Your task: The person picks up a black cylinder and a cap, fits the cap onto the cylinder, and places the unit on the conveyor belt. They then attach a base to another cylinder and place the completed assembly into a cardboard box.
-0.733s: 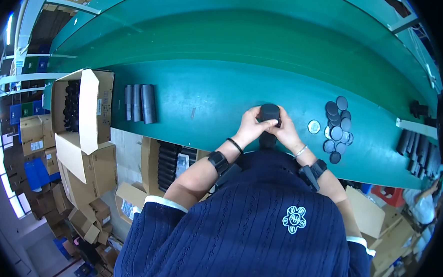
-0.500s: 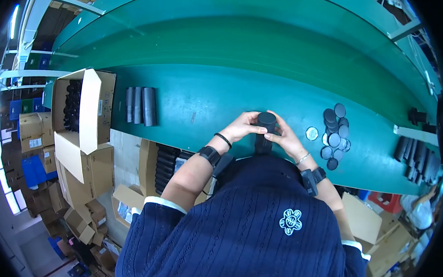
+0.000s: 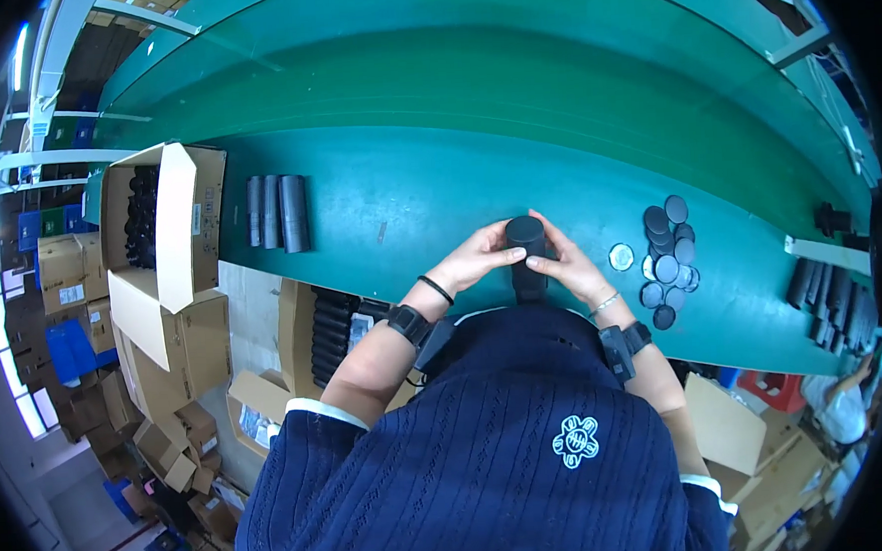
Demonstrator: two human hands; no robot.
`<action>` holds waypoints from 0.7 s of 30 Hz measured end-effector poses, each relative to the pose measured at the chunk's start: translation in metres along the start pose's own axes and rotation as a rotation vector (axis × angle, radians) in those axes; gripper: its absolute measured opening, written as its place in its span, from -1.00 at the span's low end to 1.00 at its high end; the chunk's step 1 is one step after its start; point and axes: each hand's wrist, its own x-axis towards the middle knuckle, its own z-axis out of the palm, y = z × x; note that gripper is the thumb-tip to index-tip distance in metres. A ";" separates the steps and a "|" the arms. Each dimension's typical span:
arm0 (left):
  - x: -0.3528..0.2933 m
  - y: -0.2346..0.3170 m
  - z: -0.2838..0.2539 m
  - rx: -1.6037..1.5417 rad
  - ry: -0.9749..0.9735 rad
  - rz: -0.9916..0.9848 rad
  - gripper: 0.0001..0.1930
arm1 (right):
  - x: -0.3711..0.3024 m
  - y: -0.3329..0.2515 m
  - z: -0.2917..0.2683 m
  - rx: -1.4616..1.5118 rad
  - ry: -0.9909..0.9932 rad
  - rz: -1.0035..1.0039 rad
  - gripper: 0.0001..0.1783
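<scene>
Both my hands are wrapped round a black cylindrical tube [image 3: 528, 261] with a flat round top, standing near the bench's front edge. My left hand [image 3: 477, 258] grips its left side, thumb across the front just below the top. On the other side my right hand [image 3: 566, 266] holds it, fingers behind and thumb in front. To the right on the green bench [image 3: 407, 197] lies a loose group of black round discs [image 3: 665, 269], some overlapping. One silvery disc [image 3: 621, 257] sits apart from them, nearest my right hand.
Three black tubes [image 3: 279, 214] lie side by side at the left. An open cardboard box [image 3: 179, 239] of black parts stands beyond them. More black tubes [image 3: 833, 300] are piled at the far right. Below the bench's front edge, another box holds black tubes [image 3: 332, 326].
My fingers have shifted a little round the top of the tube, and the right thumb has moved slightly away from the left. Both hands still hold it; the discs have not been moved.
</scene>
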 end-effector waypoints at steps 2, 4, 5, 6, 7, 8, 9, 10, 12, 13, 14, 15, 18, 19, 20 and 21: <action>0.004 0.003 0.004 0.214 0.035 0.045 -0.48 | 0.001 -0.001 0.005 -0.089 -0.025 -0.032 -0.01; 0.009 0.003 0.011 0.382 0.111 0.119 -0.48 | -0.001 -0.008 0.005 -0.097 -0.006 -0.014 -0.03; 0.010 0.003 0.014 0.380 0.114 0.118 -0.48 | -0.001 -0.010 0.005 -0.105 0.015 0.001 -0.04; 0.011 0.002 0.016 0.429 0.142 0.125 -0.48 | -0.001 -0.009 0.004 -0.104 0.014 0.003 -0.04; 0.012 0.001 0.017 0.480 0.170 0.131 -0.49 | -0.001 -0.008 0.005 -0.101 0.048 -0.034 -0.09; 0.013 0.002 0.018 0.478 0.174 0.146 -0.48 | 0.000 -0.007 0.004 -0.097 0.081 -0.072 -0.13; 0.012 0.000 0.017 0.476 0.174 0.142 -0.48 | 0.000 -0.006 0.007 -0.095 0.082 -0.068 -0.13; 0.012 -0.001 0.017 0.474 0.197 0.152 -0.49 | 0.000 -0.006 0.010 -0.138 0.116 -0.071 -0.17; 0.012 -0.002 0.019 0.470 0.216 0.163 -0.50 | 0.001 -0.007 0.012 -0.182 0.152 -0.073 -0.21; 0.015 -0.002 0.021 0.460 0.248 0.160 -0.52 | 0.004 -0.007 0.010 -0.211 0.170 -0.096 -0.23; 0.017 0.000 0.025 0.451 0.276 0.161 -0.53 | 0.005 -0.007 0.009 -0.242 0.190 -0.123 -0.25; 0.022 -0.001 0.026 0.456 0.257 0.175 -0.53 | 0.006 -0.005 0.006 -0.251 0.206 -0.138 -0.25; 0.043 -0.005 0.015 0.357 0.174 0.124 -0.56 | 0.012 0.018 -0.008 -0.338 0.253 -0.225 -0.19; 0.046 -0.002 0.010 0.265 0.140 0.026 -0.56 | 0.015 0.028 -0.010 -0.317 0.267 -0.263 -0.16; 0.048 0.008 0.018 0.226 0.145 -0.022 -0.57 | 0.008 0.023 -0.009 -0.336 0.286 -0.238 -0.13; 0.047 0.019 0.025 0.193 0.151 -0.072 -0.57 | -0.002 0.017 -0.008 -0.352 0.306 -0.216 -0.10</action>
